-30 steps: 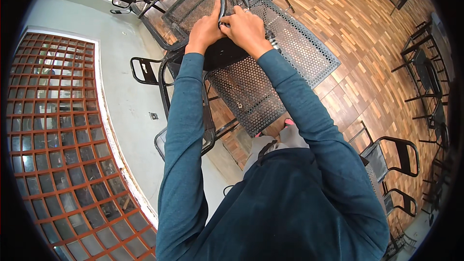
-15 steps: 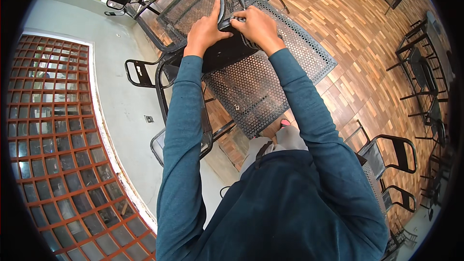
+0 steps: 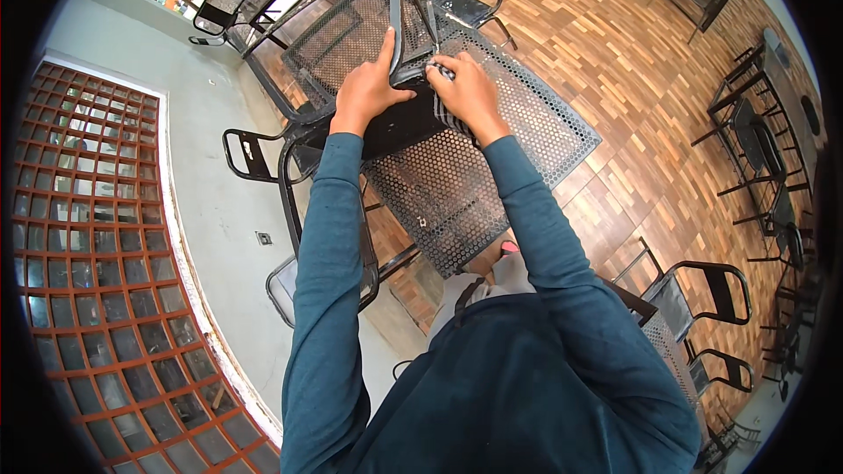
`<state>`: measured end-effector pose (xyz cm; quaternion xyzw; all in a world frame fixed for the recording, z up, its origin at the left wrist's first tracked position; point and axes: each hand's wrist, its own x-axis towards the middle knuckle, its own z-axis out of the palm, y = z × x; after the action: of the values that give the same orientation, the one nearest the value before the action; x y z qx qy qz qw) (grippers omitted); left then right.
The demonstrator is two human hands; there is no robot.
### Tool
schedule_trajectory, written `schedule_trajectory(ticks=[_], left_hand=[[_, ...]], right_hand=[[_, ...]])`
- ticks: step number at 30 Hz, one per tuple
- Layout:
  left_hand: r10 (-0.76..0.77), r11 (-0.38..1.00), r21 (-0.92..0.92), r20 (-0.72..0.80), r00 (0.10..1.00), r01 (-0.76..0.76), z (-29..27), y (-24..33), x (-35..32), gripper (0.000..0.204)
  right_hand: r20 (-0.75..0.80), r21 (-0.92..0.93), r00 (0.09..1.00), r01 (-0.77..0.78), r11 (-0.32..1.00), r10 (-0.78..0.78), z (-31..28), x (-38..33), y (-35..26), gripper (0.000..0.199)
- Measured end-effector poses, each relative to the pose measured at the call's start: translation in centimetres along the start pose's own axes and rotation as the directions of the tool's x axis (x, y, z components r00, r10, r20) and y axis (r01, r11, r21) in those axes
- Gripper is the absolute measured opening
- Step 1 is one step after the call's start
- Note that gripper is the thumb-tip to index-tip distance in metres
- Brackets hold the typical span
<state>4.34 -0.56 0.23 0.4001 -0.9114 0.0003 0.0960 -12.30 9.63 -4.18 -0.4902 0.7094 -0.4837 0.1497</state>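
Nearest: both blue sleeves (image 3: 327, 246) run forward from the body, arms almost straight, wrists roughly level. Left hand (image 3: 362, 95) meets the corner of a black metal frame (image 3: 395, 4), forefinger laid along the upright bar, thumb spread sideways over the dark panel (image 3: 399, 130); what its lower fingers do is hidden, so how firm that grip is cannot be told. Right hand (image 3: 471, 98), just beside, is curled in, grip pinching a bunched striped cloth (image 3: 444, 111), as it appears, against the same corner.

Judgement on handling: left palm best serves as a brace, bearing down so the frame cannot rock; right does well with cloth folded small, fingertips pressing into the joint, loose end clear of the bars. Bent elbows would give better force than this long reach.

Beyond: the frame stands over a perforated counter (image 3: 546, 114); farther, a black chair (image 3: 470, 0) on wood-patterned floor (image 3: 606, 61).
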Motion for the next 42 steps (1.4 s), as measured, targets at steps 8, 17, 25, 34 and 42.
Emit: schedule_trajectory(ticks=[8, 17, 25, 34, 42], left_hand=[[-0.024, 0.999, 0.027, -0.034, 0.999, 0.025, -0.1, 0.5, -0.1, 0.127], [-0.048, 0.998, 0.034, -0.064, 0.997, 0.05, -0.1, 0.5, -0.2, 0.128], [-0.052, 0.994, -0.091, 0.002, 0.999, 0.052, -0.8, -0.7, 0.5, 0.126], [-0.101, 0.983, -0.165, -0.095, 0.99, 0.084, -4.2, -2.3, -0.6, 0.121], [-0.11, 0.963, -0.268, -0.347, 0.931, 0.014, -9.6, -3.4, -1.6, 0.12]], right_hand=[[0.055, 0.068, 0.996, -0.078, 0.995, 0.074, 0.3, 1.3, 3.7, 0.043], [0.196, 0.423, 0.979, -0.039, 0.905, -0.049, 1.2, 1.6, 9.1, 0.041], [0.399, 0.305, 0.912, -0.037, 0.952, -0.093, 2.6, 2.0, 10.5, 0.073], [0.285, 0.367, 0.934, 0.1, 0.925, -0.214, 2.4, 3.8, 6.6, 0.05], [0.125, -0.004, 0.917, 0.383, 0.924, -0.38, -1.9, 6.8, -2.4, 0.062]])
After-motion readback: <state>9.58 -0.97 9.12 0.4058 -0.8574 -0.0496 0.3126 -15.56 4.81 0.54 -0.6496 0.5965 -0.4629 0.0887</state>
